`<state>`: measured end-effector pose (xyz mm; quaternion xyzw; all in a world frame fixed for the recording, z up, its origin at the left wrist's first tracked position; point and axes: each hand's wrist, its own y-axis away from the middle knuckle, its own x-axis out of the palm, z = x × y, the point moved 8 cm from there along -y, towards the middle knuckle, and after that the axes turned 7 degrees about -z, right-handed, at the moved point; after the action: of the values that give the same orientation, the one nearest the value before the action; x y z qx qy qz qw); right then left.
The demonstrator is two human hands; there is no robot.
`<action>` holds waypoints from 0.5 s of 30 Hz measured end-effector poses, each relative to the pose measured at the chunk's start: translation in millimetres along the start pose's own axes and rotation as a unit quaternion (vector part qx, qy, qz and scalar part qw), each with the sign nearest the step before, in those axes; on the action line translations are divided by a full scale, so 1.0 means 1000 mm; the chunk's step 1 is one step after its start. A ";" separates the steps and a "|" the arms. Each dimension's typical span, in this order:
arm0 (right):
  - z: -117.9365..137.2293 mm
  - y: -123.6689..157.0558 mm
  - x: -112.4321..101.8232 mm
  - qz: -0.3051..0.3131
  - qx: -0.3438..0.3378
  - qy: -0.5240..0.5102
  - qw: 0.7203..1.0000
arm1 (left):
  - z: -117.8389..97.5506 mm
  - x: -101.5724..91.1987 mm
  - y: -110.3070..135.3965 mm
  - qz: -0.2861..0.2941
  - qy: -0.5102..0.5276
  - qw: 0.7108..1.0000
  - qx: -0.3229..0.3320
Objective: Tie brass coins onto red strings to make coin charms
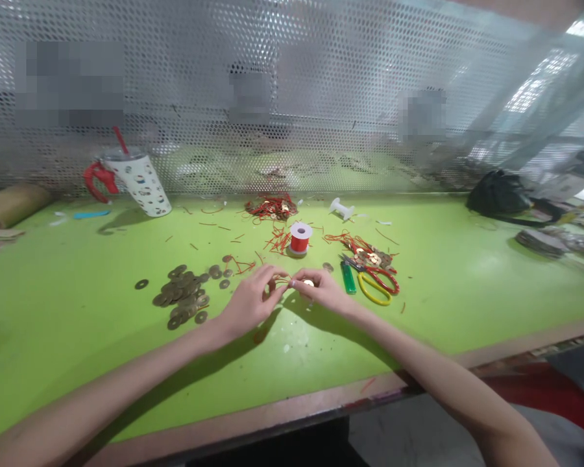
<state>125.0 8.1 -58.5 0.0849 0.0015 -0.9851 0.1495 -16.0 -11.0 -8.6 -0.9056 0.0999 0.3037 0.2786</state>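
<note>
Green tabletop with coins, scissors, red spool

Left hand and right hand pinch a red cord between them — red spool at twelve o'clock, loose coins at nine, scissors and green lighter at three, a cup at ten.

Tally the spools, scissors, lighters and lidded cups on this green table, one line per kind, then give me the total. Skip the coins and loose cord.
Spools: 2, the red-wound spool and the bare white spool
Scissors: 1 pair
Lighters: 1, green
Lidded cups: 1, with a straw
Total: 5
</note>
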 end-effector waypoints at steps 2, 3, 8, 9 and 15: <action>0.002 0.001 0.001 0.002 -0.008 0.008 1.000 | 0.007 0.004 0.000 0.019 0.039 0.997 -0.058; 0.003 0.001 0.001 0.004 -0.011 0.013 1.000 | 0.010 0.007 0.000 0.030 0.061 0.994 -0.082; 0.002 0.002 0.003 0.008 -0.012 0.012 1.000 | 0.017 0.013 -0.001 0.063 0.124 0.980 -0.144; 0.002 0.002 0.003 0.008 -0.014 0.010 1.000 | 0.018 0.013 -0.001 0.063 0.125 0.979 -0.146; 0.001 0.003 0.004 0.008 -0.016 0.011 1.000 | 0.026 0.013 -0.002 0.054 0.143 0.974 -0.167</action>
<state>122.6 3.7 -58.5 0.0933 0.0178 -0.9827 0.1590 -18.0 5.5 -32.4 -0.9666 0.1354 0.1985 0.0894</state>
